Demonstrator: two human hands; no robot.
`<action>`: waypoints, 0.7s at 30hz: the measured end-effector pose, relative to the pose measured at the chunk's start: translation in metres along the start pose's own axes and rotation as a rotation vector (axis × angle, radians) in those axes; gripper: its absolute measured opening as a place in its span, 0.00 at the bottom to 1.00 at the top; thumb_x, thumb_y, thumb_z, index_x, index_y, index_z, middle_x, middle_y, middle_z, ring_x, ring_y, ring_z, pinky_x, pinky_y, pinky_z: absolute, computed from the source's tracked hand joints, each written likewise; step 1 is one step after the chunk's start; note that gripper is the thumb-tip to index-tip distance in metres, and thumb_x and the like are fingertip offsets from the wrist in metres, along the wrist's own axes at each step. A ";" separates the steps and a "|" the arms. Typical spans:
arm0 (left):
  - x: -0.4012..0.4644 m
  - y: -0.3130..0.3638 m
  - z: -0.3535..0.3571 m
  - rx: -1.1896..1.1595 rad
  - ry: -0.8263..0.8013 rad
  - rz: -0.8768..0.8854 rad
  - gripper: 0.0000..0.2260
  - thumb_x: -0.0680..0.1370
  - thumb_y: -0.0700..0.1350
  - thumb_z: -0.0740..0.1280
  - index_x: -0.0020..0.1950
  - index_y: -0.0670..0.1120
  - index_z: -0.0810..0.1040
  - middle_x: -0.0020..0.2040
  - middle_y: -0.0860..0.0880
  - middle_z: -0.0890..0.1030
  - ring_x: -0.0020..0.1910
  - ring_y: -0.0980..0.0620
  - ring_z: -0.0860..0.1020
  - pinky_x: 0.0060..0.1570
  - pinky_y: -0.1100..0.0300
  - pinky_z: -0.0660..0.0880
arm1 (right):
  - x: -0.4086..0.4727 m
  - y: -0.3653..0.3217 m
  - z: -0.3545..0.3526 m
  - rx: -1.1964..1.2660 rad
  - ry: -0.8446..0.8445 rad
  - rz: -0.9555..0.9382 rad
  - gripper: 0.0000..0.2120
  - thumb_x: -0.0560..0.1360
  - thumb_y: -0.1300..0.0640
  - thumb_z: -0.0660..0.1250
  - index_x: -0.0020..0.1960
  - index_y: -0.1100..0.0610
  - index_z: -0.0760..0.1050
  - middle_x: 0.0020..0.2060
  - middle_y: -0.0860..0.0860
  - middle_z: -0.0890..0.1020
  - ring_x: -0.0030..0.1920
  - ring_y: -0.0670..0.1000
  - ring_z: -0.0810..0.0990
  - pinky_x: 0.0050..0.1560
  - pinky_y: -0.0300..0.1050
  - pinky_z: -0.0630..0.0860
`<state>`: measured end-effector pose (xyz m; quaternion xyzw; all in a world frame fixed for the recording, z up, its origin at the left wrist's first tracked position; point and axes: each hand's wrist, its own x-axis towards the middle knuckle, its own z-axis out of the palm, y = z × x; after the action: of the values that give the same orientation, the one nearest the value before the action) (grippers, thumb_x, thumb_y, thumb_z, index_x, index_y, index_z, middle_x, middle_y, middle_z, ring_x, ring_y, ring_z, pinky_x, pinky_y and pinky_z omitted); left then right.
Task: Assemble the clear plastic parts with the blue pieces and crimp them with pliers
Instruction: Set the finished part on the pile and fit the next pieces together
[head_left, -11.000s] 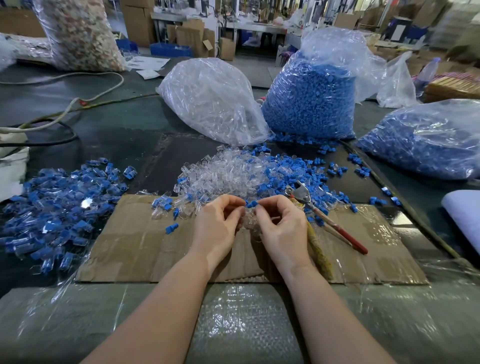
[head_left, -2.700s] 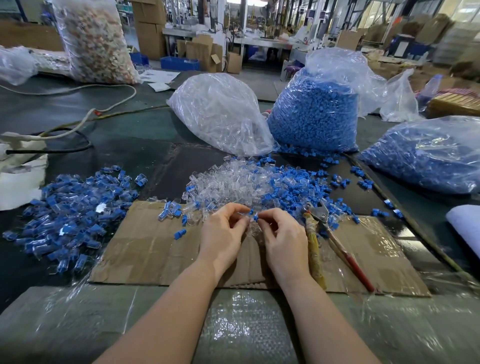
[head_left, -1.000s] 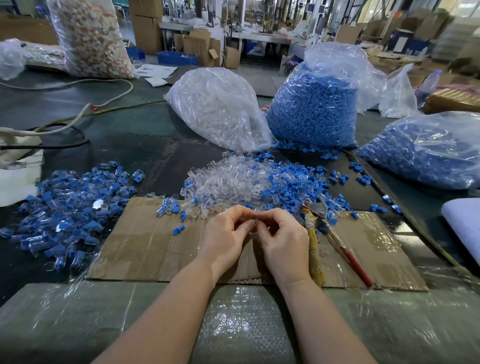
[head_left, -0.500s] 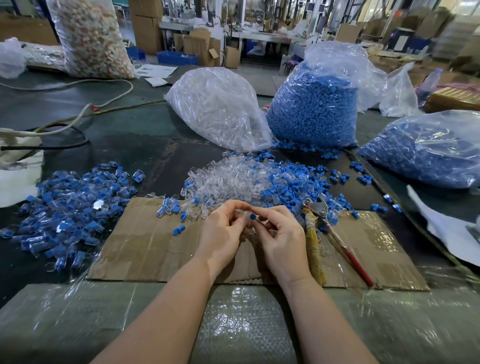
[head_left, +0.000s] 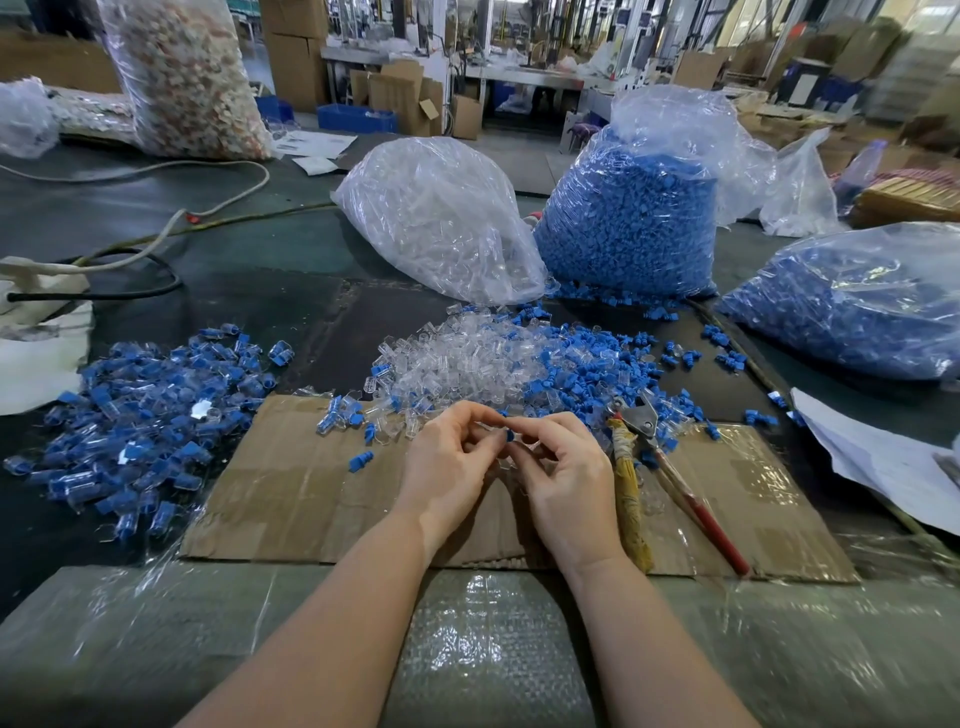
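My left hand (head_left: 447, 462) and my right hand (head_left: 566, 478) meet fingertip to fingertip over a cardboard sheet (head_left: 291, 493). Between the fingertips sits a small blue piece (head_left: 509, 435), pinched by my right hand. My left hand pinches a clear plastic part that is mostly hidden by the fingers. Behind the hands lies a mixed heap of clear parts (head_left: 467, 358) and blue pieces (head_left: 582, 364). Pliers (head_left: 670, 467) with one red and one yellow-wrapped handle lie on the cardboard just right of my right hand.
A pile of assembled blue-and-clear parts (head_left: 150, 410) lies at the left. At the back stand a bag of clear parts (head_left: 441, 218) and a bag of blue pieces (head_left: 634, 213); another blue bag (head_left: 852, 301) lies at the right. White paper (head_left: 883, 457) overlaps the right edge. Cables (head_left: 156, 249) run at the far left.
A blue piece has appeared between my fingertips, where one second ago the hands hid it. White paper has replaced the pale bundle at the right edge. The pliers have not moved.
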<state>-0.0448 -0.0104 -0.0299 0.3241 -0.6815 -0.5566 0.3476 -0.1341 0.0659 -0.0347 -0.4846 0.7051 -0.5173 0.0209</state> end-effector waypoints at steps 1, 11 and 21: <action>0.000 0.000 0.000 0.000 0.001 0.000 0.06 0.76 0.37 0.66 0.46 0.48 0.77 0.39 0.42 0.78 0.39 0.48 0.76 0.47 0.47 0.77 | 0.000 -0.001 0.000 -0.028 0.002 -0.013 0.09 0.73 0.65 0.70 0.52 0.58 0.81 0.43 0.49 0.78 0.46 0.51 0.78 0.50 0.52 0.76; 0.005 -0.002 -0.002 -0.154 -0.004 -0.078 0.05 0.78 0.35 0.63 0.50 0.42 0.76 0.39 0.43 0.79 0.36 0.54 0.78 0.36 0.66 0.77 | 0.005 -0.012 -0.036 -0.803 0.069 0.337 0.26 0.76 0.43 0.61 0.68 0.57 0.65 0.61 0.57 0.72 0.61 0.57 0.70 0.59 0.52 0.66; 0.010 -0.006 -0.008 -0.295 0.030 -0.155 0.04 0.78 0.36 0.63 0.51 0.43 0.75 0.34 0.50 0.80 0.33 0.56 0.78 0.33 0.65 0.76 | 0.006 -0.008 -0.068 -0.912 -0.219 0.624 0.18 0.77 0.45 0.59 0.58 0.59 0.67 0.58 0.57 0.71 0.59 0.58 0.70 0.56 0.52 0.70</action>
<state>-0.0437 -0.0237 -0.0340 0.3294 -0.5603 -0.6707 0.3575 -0.1683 0.1096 0.0059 -0.2641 0.9609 -0.0760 0.0344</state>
